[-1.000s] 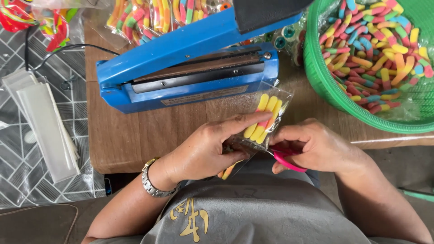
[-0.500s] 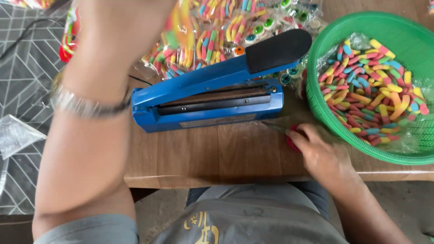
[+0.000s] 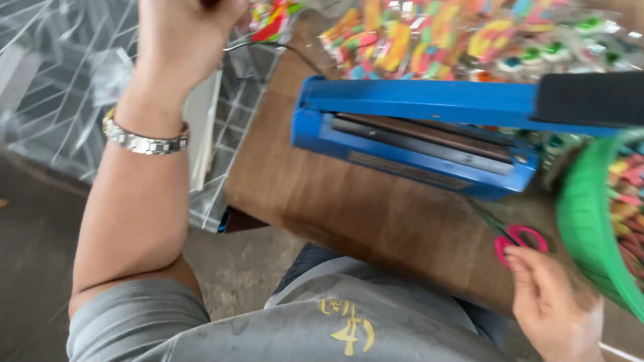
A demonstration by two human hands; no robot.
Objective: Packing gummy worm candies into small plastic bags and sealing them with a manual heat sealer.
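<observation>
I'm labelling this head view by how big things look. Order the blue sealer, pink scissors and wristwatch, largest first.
1. Blue sealer
2. Wristwatch
3. Pink scissors

Watch and scissors look alike; the watch sits nearer the camera, so unsure.

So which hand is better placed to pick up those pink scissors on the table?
The right hand: its fingertips are at the handles of the pink scissors. The left hand is raised far off over the clear bags.

Clear pkgs of multicolour candy (image 3: 429, 37) piled behind blue sealer (image 3: 416, 131).
</observation>
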